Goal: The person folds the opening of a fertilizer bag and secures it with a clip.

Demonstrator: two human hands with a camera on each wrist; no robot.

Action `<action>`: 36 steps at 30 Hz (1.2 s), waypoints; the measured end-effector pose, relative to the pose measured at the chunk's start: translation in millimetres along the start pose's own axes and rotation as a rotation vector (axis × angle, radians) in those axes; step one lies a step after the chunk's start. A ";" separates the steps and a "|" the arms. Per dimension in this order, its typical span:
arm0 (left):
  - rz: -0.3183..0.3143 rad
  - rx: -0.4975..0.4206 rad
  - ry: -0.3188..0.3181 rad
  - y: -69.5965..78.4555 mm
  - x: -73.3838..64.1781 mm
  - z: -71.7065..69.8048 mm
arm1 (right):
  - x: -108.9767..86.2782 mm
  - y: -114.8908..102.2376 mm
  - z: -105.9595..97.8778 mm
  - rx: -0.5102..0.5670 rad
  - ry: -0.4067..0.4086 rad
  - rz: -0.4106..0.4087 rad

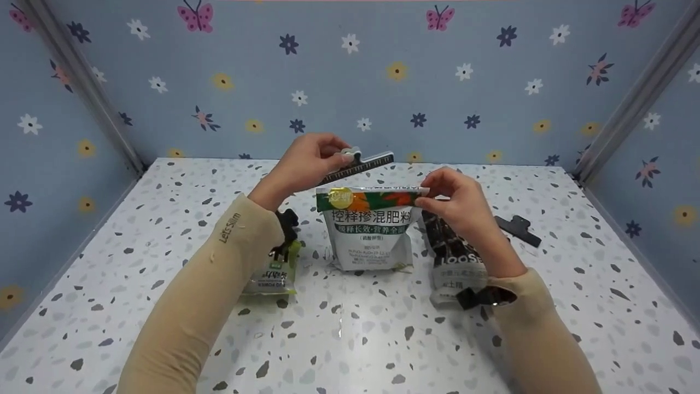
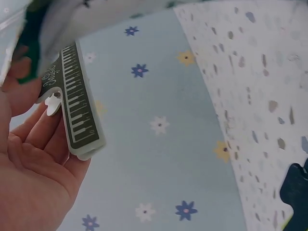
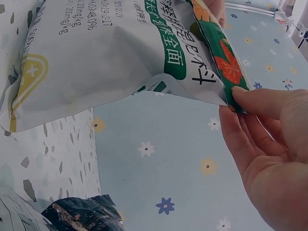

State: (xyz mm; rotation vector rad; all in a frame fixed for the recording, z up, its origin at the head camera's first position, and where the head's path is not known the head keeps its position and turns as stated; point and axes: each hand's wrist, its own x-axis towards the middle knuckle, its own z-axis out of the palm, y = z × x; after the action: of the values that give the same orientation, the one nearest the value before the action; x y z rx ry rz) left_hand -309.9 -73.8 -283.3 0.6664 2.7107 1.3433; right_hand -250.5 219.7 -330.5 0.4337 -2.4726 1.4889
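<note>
A white fertilizer bag (image 1: 372, 241) stands upright in the middle of the table, its colourful top folded over into a flat strip (image 1: 377, 200). My right hand (image 1: 456, 200) pinches the right end of that fold between thumb and fingers, as the right wrist view shows closely. Just above and behind the fold, my left hand (image 1: 311, 158) grips a dark bag clip (image 2: 79, 101) with a piano-key pattern and a pale edge. The clip slants up to the right in the head view. The fold hides part of the left thumb in the left wrist view.
Left of the fertilizer bag lies a green-and-white bag (image 1: 273, 276) with a black clip (image 1: 287, 224), partly behind my left sleeve. On the right is a dark-and-grey bag (image 1: 451, 268) with a black clip (image 1: 473, 298). Another black clip (image 1: 519, 230) lies farther right. Patterned walls enclose the table.
</note>
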 end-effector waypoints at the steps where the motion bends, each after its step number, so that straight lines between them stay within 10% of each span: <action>1: 0.009 -0.001 -0.004 4.4 -1.2 -0.2 | 0.1 0.1 0.0 0.003 -0.003 0.001; 23: 0.111 0.050 0.015 49.7 -11.9 4.3 | 1.2 1.6 1.4 0.085 -0.020 0.004; 36: 0.121 0.280 -0.035 59.2 -9.0 22.2 | 0.9 1.5 2.8 0.090 0.013 0.005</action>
State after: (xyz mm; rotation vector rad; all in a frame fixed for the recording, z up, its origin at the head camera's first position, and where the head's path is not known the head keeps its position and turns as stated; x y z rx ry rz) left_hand -275.5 -29.2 -253.0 0.8784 2.8994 0.9667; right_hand -252.0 217.8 -332.7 0.4329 -2.4055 1.6049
